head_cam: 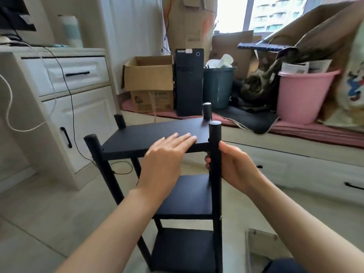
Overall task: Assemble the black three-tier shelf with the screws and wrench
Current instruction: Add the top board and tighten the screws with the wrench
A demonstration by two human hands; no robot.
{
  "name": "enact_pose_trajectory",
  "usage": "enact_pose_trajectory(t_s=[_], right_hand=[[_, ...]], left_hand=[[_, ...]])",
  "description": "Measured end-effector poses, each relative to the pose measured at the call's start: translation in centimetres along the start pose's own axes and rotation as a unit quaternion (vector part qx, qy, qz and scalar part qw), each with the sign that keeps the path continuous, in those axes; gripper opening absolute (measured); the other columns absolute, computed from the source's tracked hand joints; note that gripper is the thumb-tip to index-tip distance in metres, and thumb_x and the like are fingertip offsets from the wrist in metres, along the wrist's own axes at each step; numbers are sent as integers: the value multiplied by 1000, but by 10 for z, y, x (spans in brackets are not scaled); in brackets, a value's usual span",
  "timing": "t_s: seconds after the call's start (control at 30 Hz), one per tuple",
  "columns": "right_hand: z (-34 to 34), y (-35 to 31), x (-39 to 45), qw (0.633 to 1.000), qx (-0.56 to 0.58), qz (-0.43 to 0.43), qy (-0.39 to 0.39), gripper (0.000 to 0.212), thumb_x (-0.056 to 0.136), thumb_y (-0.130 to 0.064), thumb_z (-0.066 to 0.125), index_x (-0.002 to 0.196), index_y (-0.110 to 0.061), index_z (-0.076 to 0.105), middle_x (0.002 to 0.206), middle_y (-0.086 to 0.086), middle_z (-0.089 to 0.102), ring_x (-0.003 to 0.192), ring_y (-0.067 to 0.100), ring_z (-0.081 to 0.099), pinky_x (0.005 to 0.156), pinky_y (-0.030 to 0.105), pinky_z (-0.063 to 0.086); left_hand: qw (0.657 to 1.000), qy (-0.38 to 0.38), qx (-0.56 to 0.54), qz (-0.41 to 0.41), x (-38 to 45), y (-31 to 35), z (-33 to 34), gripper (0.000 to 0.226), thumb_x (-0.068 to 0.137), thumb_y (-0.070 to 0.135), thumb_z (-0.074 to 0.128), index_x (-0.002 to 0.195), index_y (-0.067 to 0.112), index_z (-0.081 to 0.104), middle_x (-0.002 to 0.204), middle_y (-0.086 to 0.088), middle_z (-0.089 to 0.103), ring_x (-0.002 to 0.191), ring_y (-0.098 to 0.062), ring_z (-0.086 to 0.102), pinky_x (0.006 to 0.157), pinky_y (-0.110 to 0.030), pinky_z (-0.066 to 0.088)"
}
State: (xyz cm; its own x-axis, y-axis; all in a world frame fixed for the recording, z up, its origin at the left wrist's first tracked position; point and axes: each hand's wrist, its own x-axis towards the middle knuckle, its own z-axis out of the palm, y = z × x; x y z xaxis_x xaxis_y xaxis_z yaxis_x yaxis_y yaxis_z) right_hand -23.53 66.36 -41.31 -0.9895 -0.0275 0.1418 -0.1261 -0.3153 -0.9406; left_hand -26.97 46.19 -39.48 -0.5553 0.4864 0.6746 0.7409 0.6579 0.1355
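Black three-tier shelf [183,196]: stood upright on the tiled floor [39,213], all three boards fitted between four round posts. Top board [155,134]: pressed flat by the left hand [165,154], fingers straight. Near right post [215,174]: enclosed by the right hand [234,168], grip clamped just below the top board.

White cabinet [59,91], bright window [275,14], pale floor [39,213]
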Motion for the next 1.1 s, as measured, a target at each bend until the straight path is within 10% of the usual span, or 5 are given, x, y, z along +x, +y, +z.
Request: enact_pose_trajectory(t_s=[0.33,1.1], right_hand=[[-50,-8,-48,993,-45,-7,109,44,94,-38,50,115,-3,68,111,19,63,98,32,56,93,46,40],[-46,-7,-87,971,-170,2,167,36,102,-36,48,112,-11,72,109,5,75,106,19,69,101,38,50]], left_hand=[[995,70,-19,75,5,39,43,52,67,-7,87,113,15,78,117,-2,74,110,-26,71,90,-41,56],[984,76,-124,104,-10,40,56,41,85,-10,73,123,4,70,128,-11,68,129,-32,58,113,-61,36]])
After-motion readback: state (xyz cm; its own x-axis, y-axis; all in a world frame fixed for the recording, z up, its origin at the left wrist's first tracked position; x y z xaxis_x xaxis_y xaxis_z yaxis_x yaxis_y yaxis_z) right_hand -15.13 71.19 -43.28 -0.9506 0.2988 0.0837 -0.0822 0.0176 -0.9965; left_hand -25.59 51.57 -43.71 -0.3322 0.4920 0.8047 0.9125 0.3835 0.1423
